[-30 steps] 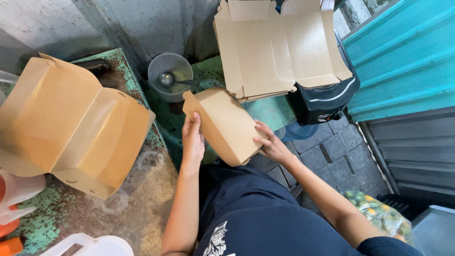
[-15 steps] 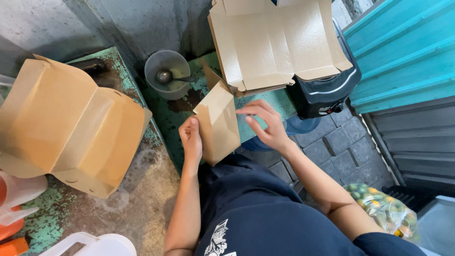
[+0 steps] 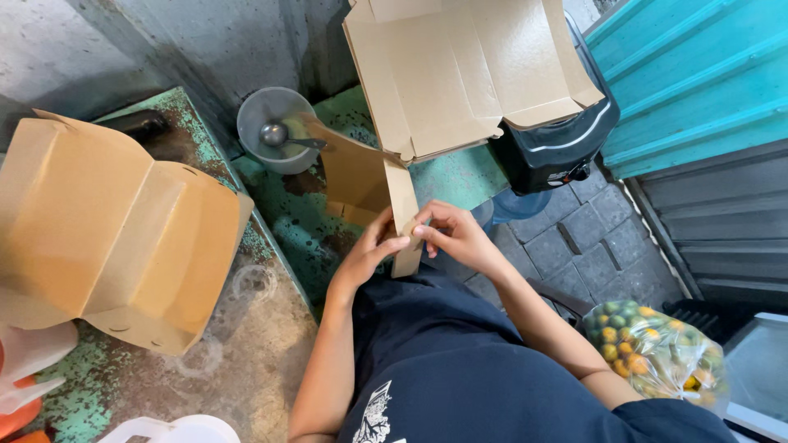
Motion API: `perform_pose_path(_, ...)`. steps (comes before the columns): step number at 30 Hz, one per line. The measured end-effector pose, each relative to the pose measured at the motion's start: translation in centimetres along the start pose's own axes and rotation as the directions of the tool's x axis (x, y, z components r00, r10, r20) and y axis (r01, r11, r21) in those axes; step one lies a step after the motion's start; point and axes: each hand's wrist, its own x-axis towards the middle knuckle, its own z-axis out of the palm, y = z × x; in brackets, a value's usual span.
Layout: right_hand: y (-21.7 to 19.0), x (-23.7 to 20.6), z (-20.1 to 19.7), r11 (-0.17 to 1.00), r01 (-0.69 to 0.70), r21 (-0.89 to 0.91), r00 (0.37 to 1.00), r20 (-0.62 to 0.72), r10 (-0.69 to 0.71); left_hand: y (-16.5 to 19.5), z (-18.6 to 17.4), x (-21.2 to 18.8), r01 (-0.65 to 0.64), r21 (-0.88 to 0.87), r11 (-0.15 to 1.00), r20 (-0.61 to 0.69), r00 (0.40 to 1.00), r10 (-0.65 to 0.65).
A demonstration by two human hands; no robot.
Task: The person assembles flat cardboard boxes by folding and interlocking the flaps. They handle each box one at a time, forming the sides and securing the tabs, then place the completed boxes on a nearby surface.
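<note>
Above the green counter [image 3: 460,176], both hands, left hand [image 3: 367,250] and right hand [image 3: 454,234], now pinch the turned-upright cardboard box [image 3: 373,184] by its front flap.

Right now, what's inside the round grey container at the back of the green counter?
A metal ladle lies inside the grey container, bowl at the centre and handle pointing right. The small cardboard box covers the handle's end and the container's right rim.

We see plain matt brown cardboard on the folded box [image 3: 373,193], same stuff as the stacked boxes [image 3: 115,230] and open flat one [image 3: 472,70]. The table [image 3: 271,328] looks like rough, worn metal with flaking green paint. Glossy black plastic appliance [image 3: 554,148], shiny metal ladle [image 3: 279,135], crinkly clear plastic bag [image 3: 657,353].
</note>
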Motion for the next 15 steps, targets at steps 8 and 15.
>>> perform_pose_path(8, -0.3, -2.8, -4.5, 0.949, 0.032, -0.314, 0.980, 0.197, 0.032, -4.6, 3.5, 2.3, 0.217, -0.278, 0.936, -0.177, 0.946, -0.272)
perform_pose_path(15, 4.6, -4.9, -5.0, 0.951, 0.014, -0.310, 1.000, 0.030, -0.005, -6.2, 4.8, 2.5, 0.286, -0.245, 0.927, -0.162, 0.930, -0.330)
